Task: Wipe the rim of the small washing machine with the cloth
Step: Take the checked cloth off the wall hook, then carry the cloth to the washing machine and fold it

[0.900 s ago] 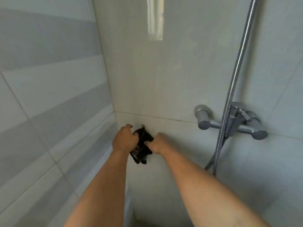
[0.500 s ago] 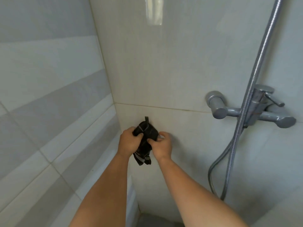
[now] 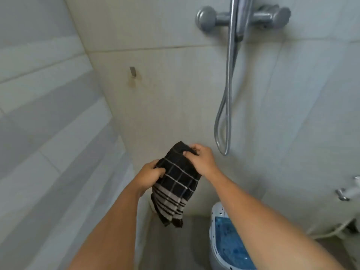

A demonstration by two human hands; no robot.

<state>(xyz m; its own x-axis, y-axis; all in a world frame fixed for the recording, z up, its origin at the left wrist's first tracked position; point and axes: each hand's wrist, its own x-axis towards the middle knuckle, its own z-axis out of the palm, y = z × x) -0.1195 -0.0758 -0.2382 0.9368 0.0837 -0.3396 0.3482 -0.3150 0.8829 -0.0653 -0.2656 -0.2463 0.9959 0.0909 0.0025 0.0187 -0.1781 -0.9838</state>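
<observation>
A black cloth (image 3: 176, 184) with white and grey checks hangs in the air in front of the tiled wall. My left hand (image 3: 149, 175) grips its left edge and my right hand (image 3: 201, 157) grips its top corner. Below my right forearm stands the small washing machine (image 3: 228, 244), with a white speckled rim (image 3: 215, 211) and a blue translucent lid. The forearm hides its right side. The cloth hangs left of the machine and above it, not touching it.
A small metal hook (image 3: 132, 72) sits on the wall above the cloth. A shower mixer (image 3: 243, 16) and its looping hose (image 3: 224, 117) hang at the upper right. A tap (image 3: 348, 190) and a white hose are at the right edge. Grey floor lies below.
The view has tilted down, so the washing machine and floor have come into sight. Both hands brought the cloth down off the wall hook, and it now hangs unfolded between them.
</observation>
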